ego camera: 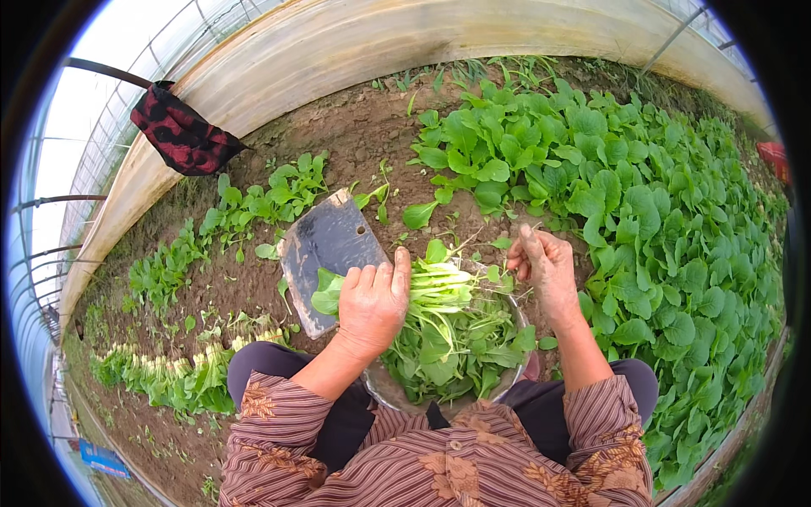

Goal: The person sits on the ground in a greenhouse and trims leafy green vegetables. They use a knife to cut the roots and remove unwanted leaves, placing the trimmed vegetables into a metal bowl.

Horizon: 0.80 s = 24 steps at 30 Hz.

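My left hand (pixel 374 304) is closed round a bunch of leafy greens (pixel 442 285), its pale stems pointing right. The bunch lies above a round metal basin (pixel 521 374) between my knees, which holds loose green leaves (pixel 456 355). My right hand (pixel 538 260) is raised right of the stems, with thumb and fingertips together; thin root-like strands show near them, but whether it pinches one I cannot tell. Just beyond my left hand, a dark flat board (pixel 332 237) with a hole and worn, muddy edges lies tilted on the soil.
Dense leafy plants (pixel 665 222) grow on the right. Bundled greens (pixel 171 374) lie in a row on the soil at left, with rooted plants (pixel 272 196) behind. A red and black cloth bag (pixel 184 133) hangs from a frame pipe near the plastic greenhouse wall (pixel 355 51).
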Each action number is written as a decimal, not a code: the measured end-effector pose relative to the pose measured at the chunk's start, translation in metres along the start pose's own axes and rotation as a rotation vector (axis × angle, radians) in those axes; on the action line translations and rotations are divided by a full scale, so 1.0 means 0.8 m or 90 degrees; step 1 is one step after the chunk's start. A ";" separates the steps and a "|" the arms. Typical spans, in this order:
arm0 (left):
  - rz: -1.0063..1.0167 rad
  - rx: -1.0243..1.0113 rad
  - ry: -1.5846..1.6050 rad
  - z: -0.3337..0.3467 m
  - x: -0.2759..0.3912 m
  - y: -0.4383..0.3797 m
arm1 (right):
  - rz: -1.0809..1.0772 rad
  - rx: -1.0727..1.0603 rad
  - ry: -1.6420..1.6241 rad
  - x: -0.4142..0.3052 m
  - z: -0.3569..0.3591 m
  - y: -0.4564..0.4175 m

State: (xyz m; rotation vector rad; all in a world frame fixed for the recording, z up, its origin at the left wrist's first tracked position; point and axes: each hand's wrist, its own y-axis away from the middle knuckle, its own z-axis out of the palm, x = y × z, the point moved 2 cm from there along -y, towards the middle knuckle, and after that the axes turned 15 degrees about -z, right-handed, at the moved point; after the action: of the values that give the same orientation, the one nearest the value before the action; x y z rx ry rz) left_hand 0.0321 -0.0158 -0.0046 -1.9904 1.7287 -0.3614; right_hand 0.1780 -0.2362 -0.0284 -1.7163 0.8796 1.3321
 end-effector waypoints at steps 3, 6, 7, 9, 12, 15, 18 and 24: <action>0.005 0.023 -0.023 -0.002 0.002 -0.003 | -0.145 -0.044 -0.032 -0.021 0.029 0.028; 0.016 0.024 -0.017 0.001 0.002 -0.005 | -0.352 -0.017 0.265 -0.025 0.049 0.036; 0.018 0.032 -0.015 0.000 0.002 -0.004 | -0.223 -0.034 0.229 -0.013 0.039 0.036; 0.025 0.048 -0.012 -0.001 0.001 -0.004 | -0.021 0.004 0.114 -0.001 0.021 0.027; 0.046 0.096 0.037 -0.001 0.001 -0.005 | -0.150 -0.028 0.421 0.039 -0.016 0.019; 0.058 0.102 0.048 -0.006 -0.001 -0.006 | -0.145 -0.040 0.318 0.028 -0.016 0.018; 0.085 0.101 0.049 -0.005 0.004 -0.006 | 0.113 -0.103 -0.060 -0.009 0.014 0.019; 0.048 0.043 0.069 -0.003 0.007 -0.003 | -0.008 0.006 0.096 0.003 0.026 0.023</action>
State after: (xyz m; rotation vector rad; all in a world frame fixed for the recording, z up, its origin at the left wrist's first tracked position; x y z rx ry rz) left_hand 0.0341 -0.0211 -0.0016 -1.8826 1.8268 -0.5033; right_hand 0.1529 -0.2264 -0.0367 -1.8310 0.9555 1.2005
